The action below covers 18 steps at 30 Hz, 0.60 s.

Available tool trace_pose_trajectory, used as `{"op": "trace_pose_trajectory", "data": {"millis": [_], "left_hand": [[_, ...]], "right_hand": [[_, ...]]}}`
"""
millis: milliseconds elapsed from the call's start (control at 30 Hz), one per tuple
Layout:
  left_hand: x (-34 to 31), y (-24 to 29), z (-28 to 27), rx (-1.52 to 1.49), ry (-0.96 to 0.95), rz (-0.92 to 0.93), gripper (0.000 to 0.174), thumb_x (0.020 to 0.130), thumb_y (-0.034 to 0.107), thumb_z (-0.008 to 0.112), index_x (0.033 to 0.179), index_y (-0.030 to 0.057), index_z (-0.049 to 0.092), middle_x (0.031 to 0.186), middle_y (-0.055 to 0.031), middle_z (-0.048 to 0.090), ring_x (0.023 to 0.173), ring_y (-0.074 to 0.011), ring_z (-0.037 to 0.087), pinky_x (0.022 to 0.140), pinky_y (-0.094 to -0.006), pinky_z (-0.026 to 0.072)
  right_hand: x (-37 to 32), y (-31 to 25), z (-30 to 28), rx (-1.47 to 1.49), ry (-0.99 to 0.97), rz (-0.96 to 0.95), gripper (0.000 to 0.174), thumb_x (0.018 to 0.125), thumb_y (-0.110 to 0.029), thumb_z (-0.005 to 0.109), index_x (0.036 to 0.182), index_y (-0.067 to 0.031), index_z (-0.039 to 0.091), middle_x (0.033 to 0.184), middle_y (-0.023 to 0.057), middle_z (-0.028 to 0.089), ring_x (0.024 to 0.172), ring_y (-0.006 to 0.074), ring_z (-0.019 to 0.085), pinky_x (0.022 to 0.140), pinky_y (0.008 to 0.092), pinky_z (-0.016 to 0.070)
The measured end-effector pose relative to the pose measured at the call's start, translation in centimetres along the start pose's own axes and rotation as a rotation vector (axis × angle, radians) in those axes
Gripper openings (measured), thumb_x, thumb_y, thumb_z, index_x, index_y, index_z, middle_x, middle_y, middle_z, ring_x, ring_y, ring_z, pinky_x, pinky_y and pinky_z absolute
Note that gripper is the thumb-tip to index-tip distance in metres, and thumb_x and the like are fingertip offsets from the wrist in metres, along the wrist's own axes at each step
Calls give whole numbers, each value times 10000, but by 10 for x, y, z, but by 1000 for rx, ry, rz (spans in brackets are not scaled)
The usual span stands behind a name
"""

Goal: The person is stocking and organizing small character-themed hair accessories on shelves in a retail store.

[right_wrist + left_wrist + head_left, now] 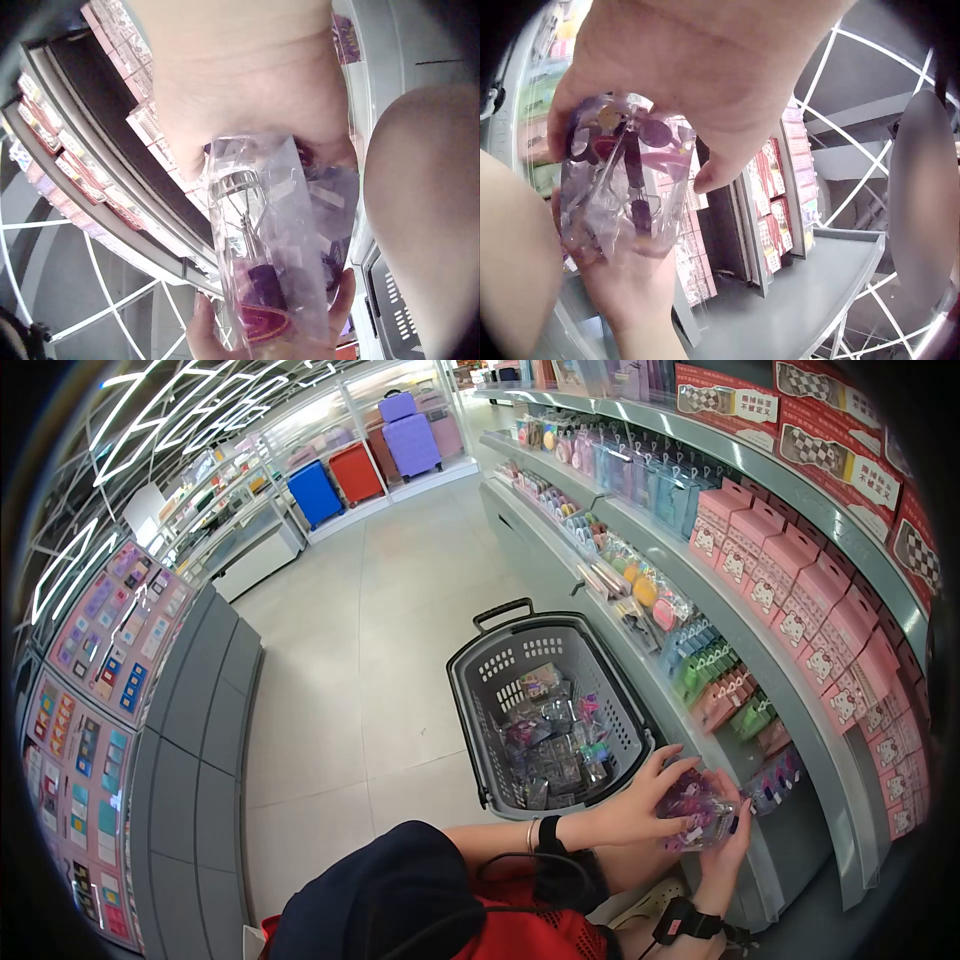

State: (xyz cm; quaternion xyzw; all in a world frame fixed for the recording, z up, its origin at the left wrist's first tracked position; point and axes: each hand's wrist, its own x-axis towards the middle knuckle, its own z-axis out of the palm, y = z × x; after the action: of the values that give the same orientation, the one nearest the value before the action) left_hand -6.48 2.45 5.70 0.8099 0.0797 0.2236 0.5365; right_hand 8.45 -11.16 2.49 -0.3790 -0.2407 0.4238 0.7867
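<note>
Several eyelash curlers (251,225) in clear plastic packs, with metal clamps and purple handles, are bunched together between both hands at the lower shelf. My left hand (640,805) grips the packs from the left and above, its fingers spread around them. From below and the right, my right hand (730,852) holds the same bunch. The left wrist view shows the clear packs (630,180) squeezed between the two palms. Just right of the hands, more purple packs (775,780) sit on the low shelf.
A grey shopping basket (470,690) stands on the floor at the left, holding several clear packs (560,745). Pink boxes (800,600) line the shelf at right. Pouches and puffs (640,585) fill the lower shelf. A dark display counter (190,780) is at far left.
</note>
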Motion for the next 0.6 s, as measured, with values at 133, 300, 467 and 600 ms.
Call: {"op": "trace_pose_trajectory", "data": {"millis": [133,300,467,600], "left_hand": [[1,-1,6,88,-9,13,765,793,270,696,1430,111,303,1455,-265,155,1348,-448,237,1096,-476,269],[-1,0,20,106,42,11,731,780,181,659,1419,110,311,1453,-273,157,1347,-468,226,1093,-487,268],[2,-5,17,114,36,26,723,763,67,621,1414,93,308,1441,-263,180,1330,-449,282,1059,-427,345],[5,-9,12,121,74,51,716,792,81,628,1422,76,289,1424,-254,200,1319,-419,312,1054,-423,351]], "right_hand": [[1,-3,7,-148,80,26,609,987,-446,347,1362,31,399,1360,176,440,1263,266,429,1041,413,371],[1,10,-2,-140,195,16,509,1000,-363,371,1322,25,443,1311,161,481,1235,243,445,1020,402,380],[3,12,-3,-164,225,-14,429,971,-246,429,1293,34,466,1304,164,485,1217,235,452,1034,385,360],[8,13,6,-128,234,-11,434,865,-44,518,1291,28,475,1302,161,481,1216,231,448,1033,358,357]]}}
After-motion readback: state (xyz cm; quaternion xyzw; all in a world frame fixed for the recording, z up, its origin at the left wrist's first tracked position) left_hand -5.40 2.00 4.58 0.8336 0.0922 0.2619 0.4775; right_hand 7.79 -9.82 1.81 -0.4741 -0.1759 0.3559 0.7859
